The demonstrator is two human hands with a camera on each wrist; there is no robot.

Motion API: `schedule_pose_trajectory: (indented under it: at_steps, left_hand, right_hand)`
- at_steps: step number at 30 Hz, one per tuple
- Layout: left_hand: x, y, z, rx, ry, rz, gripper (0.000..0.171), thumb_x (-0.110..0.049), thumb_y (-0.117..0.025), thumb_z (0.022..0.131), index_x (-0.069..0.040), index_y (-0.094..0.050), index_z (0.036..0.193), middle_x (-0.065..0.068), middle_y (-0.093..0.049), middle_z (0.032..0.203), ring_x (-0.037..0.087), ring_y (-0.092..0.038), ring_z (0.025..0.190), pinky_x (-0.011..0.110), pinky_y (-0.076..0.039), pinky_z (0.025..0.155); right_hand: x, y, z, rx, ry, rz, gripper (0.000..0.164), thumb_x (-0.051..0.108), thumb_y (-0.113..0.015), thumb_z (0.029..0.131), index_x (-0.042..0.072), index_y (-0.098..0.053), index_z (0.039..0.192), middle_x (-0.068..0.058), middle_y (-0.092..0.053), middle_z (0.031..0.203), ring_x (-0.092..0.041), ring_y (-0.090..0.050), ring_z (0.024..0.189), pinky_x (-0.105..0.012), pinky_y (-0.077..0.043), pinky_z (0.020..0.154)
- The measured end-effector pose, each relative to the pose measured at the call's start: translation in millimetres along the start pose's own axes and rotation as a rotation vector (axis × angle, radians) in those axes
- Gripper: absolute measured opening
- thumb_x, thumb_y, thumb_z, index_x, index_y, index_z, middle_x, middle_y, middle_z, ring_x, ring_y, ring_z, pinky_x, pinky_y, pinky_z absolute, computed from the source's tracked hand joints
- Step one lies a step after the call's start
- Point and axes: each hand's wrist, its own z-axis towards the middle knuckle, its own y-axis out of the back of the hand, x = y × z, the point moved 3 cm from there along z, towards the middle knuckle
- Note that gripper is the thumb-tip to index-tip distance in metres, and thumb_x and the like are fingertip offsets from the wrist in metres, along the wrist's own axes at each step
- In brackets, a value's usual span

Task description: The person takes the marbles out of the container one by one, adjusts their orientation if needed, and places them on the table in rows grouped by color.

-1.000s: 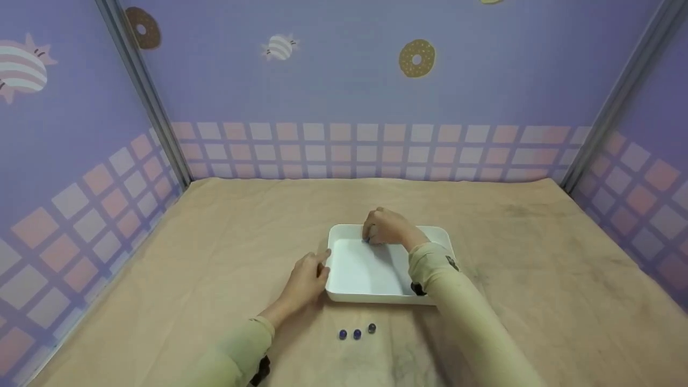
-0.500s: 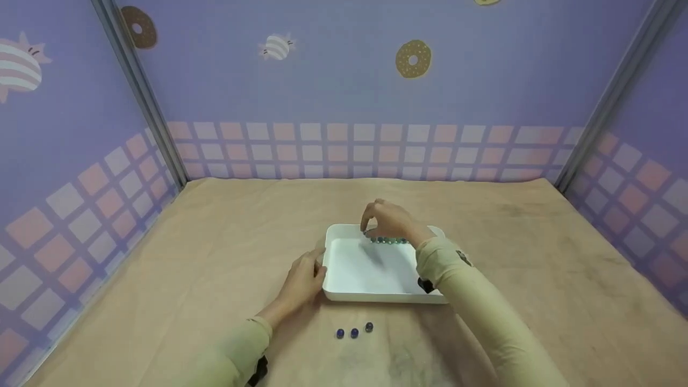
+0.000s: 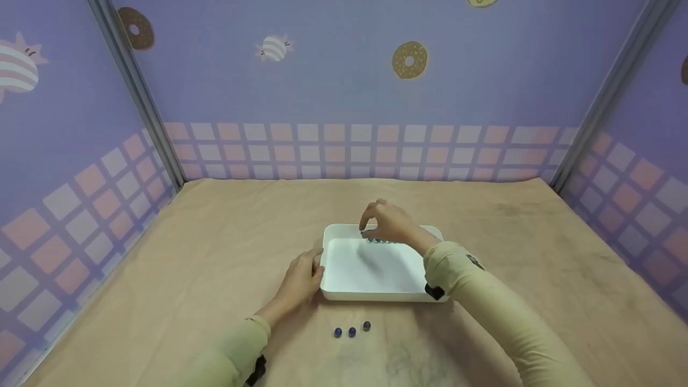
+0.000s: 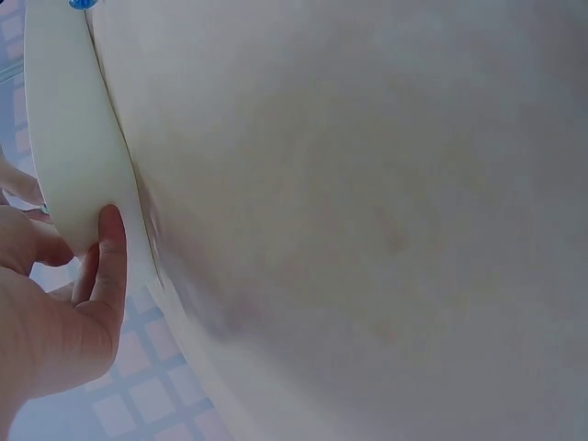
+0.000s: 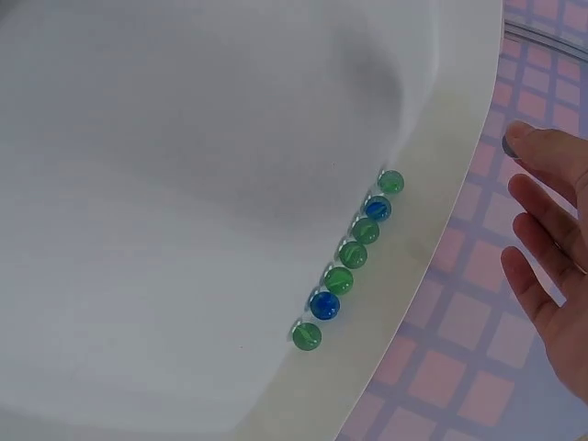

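Note:
A white tray rests on the covered table, with my left hand holding it by its left side. The left wrist view shows fingers against the tray's outer wall. Above the tray's far edge, my right hand pinches a small dark marble between thumb and fingertip; the other fingers are spread and slightly bent. Inside the tray, several green marbles and two blue marbles form a row along the far wall. The right hand partly covers that row in the head view.
Three dark blue marbles lie on the brown table cover in front of the tray. Purple walls with a checked band enclose the table at the back and sides.
My right hand has risen from the tray floor near the far wall, uncovering part of the marble row. The left hand stays at the tray's side. The head view has shifted slightly.

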Motion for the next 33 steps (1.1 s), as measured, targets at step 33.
schedule_pose_trajectory:
  at_steps: [33]
  left_hand:
    - [-0.4, 1.3, 3.1, 0.048, 0.036, -0.053, 0.042, 0.005, -0.054, 0.093, 0.011, -0.051, 0.134, 0.007, -0.056, 0.076, 0.012, -0.049, 0.067, 0.018, -0.04, 0.059]
  right_hand:
    - [45.2, -2.7, -104.0, -0.328, -0.062, 0.402, 0.012, 0.022, -0.079, 0.083, 0.016, -0.077, 0.094, 0.005, -0.072, 0.098, -0.018, -0.061, 0.101, -0.046, -0.053, 0.085]
